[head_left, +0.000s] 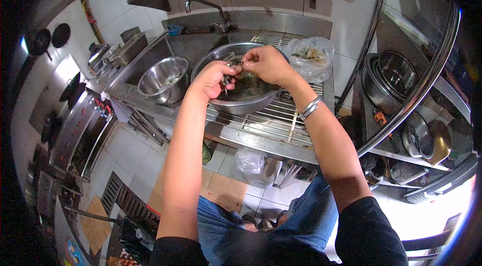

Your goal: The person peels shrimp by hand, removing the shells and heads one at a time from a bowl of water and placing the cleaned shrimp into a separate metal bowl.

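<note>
Over a large steel bowl [246, 106], both hands meet at their fingertips. My left hand [217, 78] is curled around what looks like a raw grey shrimp [227, 79], mostly hidden by the fingers. Fingers of my right hand [266, 65] pinch close against my left thumb, at the end of the same piece. Dark liquid and greyish pieces lie inside the large bowl. To its left, a smaller steel bowl [150, 87] holds a few pale pieces [172, 79]. A clear plastic bag [321, 65] with brownish scraps sits right of the large bowl.
The large bowl rests on a wire rack [293, 128] beside a steel sink [188, 47] with a faucet [206, 2]. Nested pots [381, 85] stand on a shelf at right, behind a curved metal rail [427, 80]. A stove [75, 125] is at far left.
</note>
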The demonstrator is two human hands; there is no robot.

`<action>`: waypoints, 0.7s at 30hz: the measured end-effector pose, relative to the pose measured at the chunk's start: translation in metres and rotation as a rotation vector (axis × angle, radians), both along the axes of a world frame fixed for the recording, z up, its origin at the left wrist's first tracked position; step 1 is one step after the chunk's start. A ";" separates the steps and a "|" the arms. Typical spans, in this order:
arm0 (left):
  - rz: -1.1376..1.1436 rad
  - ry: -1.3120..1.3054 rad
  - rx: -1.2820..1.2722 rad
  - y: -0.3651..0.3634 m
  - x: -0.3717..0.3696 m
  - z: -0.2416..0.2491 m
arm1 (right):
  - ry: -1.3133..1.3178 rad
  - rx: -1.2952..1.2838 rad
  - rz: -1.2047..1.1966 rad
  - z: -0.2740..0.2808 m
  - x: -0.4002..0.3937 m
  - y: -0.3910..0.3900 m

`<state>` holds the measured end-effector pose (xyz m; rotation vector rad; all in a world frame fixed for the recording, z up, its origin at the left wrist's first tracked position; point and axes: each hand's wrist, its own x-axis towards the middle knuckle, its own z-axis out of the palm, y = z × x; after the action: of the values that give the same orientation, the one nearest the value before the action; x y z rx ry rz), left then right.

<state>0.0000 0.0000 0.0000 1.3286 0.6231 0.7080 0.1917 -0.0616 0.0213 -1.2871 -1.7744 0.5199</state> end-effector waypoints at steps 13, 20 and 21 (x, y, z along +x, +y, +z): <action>0.161 -0.343 -0.257 0.007 -0.002 0.001 | 0.130 0.648 -0.708 -0.003 0.090 0.019; 0.258 -0.370 -0.199 -0.004 0.001 0.010 | -0.393 0.739 -0.704 -0.006 0.069 0.023; 0.259 -0.370 -0.197 -0.003 0.001 0.009 | -0.315 0.684 -0.505 0.000 0.048 0.018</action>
<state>0.0012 -0.0030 0.0092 0.9123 0.5520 1.0467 0.2398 -0.0434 0.0211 -1.2743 -1.5666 -0.5583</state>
